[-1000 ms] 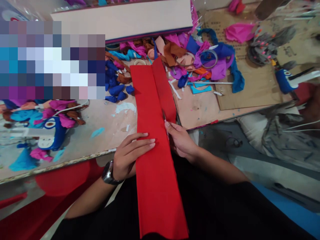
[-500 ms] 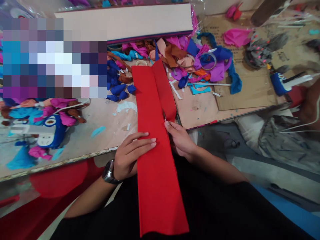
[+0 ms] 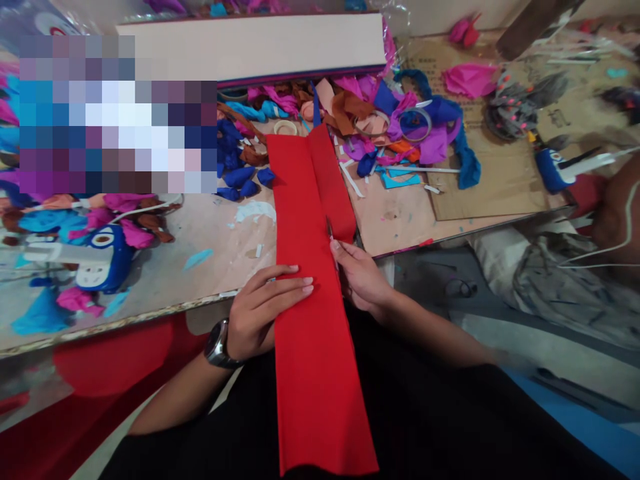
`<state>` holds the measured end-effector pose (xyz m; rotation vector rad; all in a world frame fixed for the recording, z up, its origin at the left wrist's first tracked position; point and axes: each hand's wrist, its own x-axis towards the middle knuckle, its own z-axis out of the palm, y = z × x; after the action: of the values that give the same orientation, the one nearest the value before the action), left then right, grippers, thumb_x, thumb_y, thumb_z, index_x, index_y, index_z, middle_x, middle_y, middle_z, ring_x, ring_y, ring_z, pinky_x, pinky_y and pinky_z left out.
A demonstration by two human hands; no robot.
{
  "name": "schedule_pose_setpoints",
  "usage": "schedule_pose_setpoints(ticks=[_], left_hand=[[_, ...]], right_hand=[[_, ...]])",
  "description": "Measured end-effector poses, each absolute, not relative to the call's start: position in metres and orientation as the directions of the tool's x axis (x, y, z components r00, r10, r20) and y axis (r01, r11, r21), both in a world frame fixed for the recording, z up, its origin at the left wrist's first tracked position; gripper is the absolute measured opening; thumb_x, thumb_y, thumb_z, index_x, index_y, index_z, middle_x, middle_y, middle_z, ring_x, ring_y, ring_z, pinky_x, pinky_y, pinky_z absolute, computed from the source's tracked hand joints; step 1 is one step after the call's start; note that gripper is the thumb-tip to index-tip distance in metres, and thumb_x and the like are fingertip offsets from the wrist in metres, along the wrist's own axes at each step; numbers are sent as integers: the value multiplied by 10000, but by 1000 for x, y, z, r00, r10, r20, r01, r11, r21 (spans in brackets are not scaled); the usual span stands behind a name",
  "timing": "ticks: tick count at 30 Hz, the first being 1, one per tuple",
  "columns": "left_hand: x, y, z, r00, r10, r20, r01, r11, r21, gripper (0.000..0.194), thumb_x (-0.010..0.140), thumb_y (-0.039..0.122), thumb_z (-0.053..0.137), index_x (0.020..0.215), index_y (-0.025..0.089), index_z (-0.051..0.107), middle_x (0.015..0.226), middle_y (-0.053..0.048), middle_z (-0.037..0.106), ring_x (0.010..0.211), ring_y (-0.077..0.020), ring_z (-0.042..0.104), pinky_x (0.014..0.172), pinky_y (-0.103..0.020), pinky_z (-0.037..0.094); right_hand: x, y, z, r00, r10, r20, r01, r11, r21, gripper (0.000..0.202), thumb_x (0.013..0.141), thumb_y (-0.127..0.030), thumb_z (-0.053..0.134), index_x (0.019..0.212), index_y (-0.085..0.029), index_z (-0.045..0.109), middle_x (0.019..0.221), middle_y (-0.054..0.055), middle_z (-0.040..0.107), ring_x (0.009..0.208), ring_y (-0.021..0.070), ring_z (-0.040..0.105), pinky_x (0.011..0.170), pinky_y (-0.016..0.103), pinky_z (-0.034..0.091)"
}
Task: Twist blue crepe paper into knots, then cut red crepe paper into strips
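Note:
A long red sheet (image 3: 313,347) stretches from the table over my lap, with a narrower strip of it folded up along its far right side. Across its left part lies my left hand (image 3: 265,307), fingers stretched flat on the sheet, a watch on the wrist. My right hand (image 3: 357,270) is closed at the sheet's right edge around scissors, mostly hidden; their dark blades (image 3: 329,227) show at the slit between the sheet and the folded strip.
Crumpled coloured pieces (image 3: 350,110) and tape rings (image 3: 415,125) lie beyond the sheet. A long pale board (image 3: 250,47) is behind them. Blue glue guns (image 3: 103,260) rest left and right, cardboard (image 3: 480,187) at right. The table's front edge (image 3: 165,310) runs before me. Someone's arm shows far right.
The camera view has shifted slightly. Both hands and the red sheet keep nearly the same places, and the blades remain at the slit.

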<state>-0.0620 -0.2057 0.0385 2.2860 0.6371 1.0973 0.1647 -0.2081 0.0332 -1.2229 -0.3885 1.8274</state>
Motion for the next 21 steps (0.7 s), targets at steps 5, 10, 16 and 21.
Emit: schedule_pose_setpoints(ticks=[5,10,16,21], left_hand=[[-63,-208,40,564,585,583,161,-770,617,441,1074,265,564,1503,201,641,1309,-127,787,1336,-291,692,1068,-484,629],[-64,-212,40,559,585,588,156,-771,617,459,1068,249,566,1522,226,626,1308,-113,790,1338,-294,692,1058,-494,637],[-65,-215,37,543,588,599,156,-772,617,462,1064,275,586,1521,224,627,1312,-118,789,1335,-289,696,1057,-492,636],[-66,-217,37,536,602,592,164,-762,626,448,1072,292,571,1513,248,636,1299,-101,797,1322,-281,706,1052,-486,640]], right_hand=[[165,-204,31,-119,803,-584,-492,-558,-668,461,845,-647,829,892,-233,632,604,-80,538,446,74,418,384,223,264],[161,-200,33,-107,811,-575,-523,-538,-661,397,858,-587,836,888,-235,654,678,-31,655,552,135,570,493,273,459],[157,-200,35,-107,809,-578,-513,-543,-665,375,864,-584,814,910,-238,675,769,9,720,649,172,643,536,292,484],[155,-200,32,-96,809,-580,-498,-543,-676,368,856,-578,819,918,-250,665,743,0,698,651,176,634,551,300,486]])
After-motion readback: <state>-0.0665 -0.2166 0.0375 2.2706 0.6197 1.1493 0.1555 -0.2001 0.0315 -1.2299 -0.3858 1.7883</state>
